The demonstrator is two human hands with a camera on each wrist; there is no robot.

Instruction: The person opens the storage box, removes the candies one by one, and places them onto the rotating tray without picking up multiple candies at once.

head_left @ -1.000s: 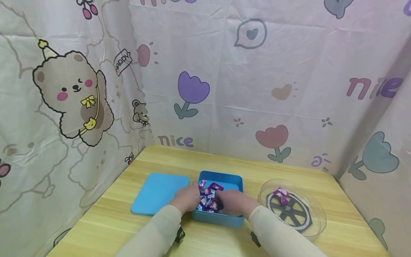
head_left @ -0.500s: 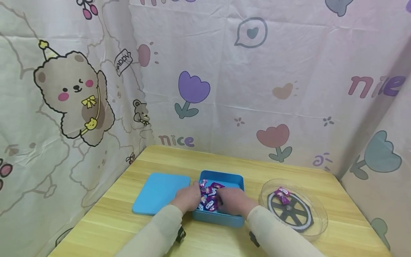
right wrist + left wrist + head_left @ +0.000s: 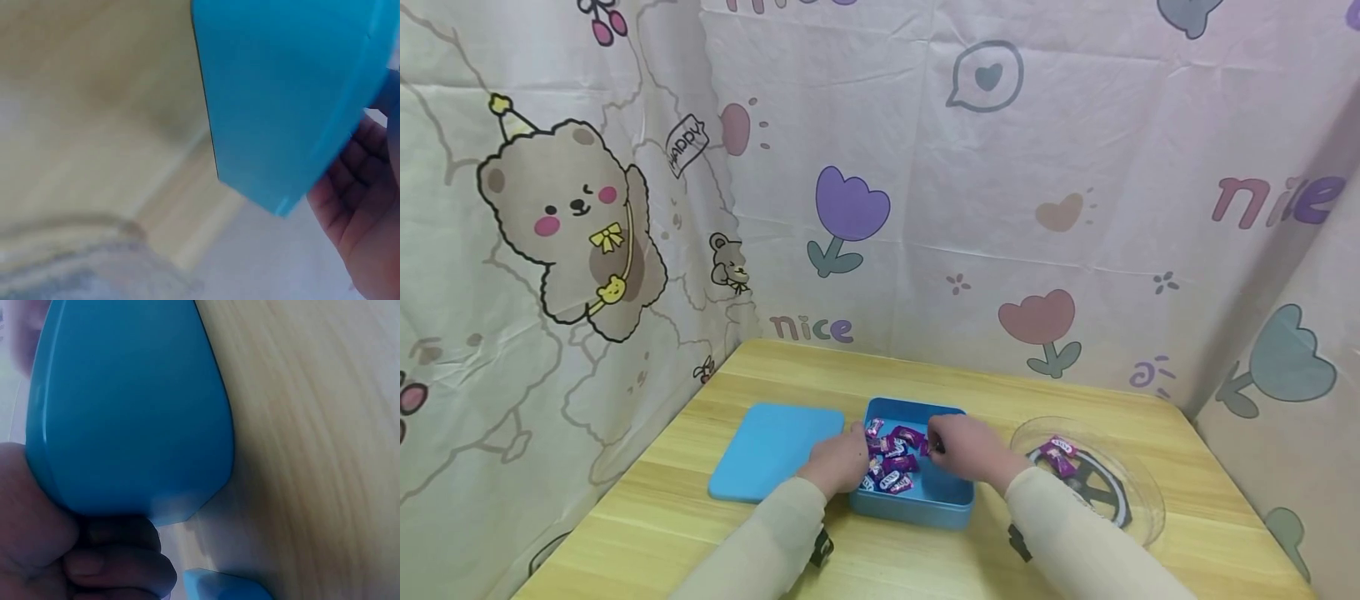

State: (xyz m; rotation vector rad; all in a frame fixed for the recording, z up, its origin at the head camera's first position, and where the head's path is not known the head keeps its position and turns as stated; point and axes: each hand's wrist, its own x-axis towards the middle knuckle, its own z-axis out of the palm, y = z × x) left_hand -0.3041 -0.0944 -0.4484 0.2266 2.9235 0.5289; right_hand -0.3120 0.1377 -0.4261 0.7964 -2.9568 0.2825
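A blue rectangular box [image 3: 917, 510] stands on the table, holding several small candies [image 3: 891, 462] in purple and white wrappers, mostly on its left side. My left hand [image 3: 838, 460] grips the box's left wall; in the left wrist view its fingers [image 3: 122, 569] curl against the outside. Above the right half of the box, my right hand [image 3: 970, 447] pinches a purple-wrapped candy [image 3: 924, 447], mostly hidden by the fingers. The right wrist view shows that hand beside the box wall [image 3: 281, 94], with the candy out of sight.
The flat blue lid [image 3: 775, 452] lies on the table left of the box. To the right stands a round clear container [image 3: 1142, 492] with a dark spoked pattern and purple-pink candies [image 3: 1058, 456] inside. Printed curtains [image 3: 925, 208] hang behind and at both sides.
My right hand has lifted and moved right, away from the candy pile, with a candy at its fingertips. More of the box floor shows. My left hand has stayed in place.
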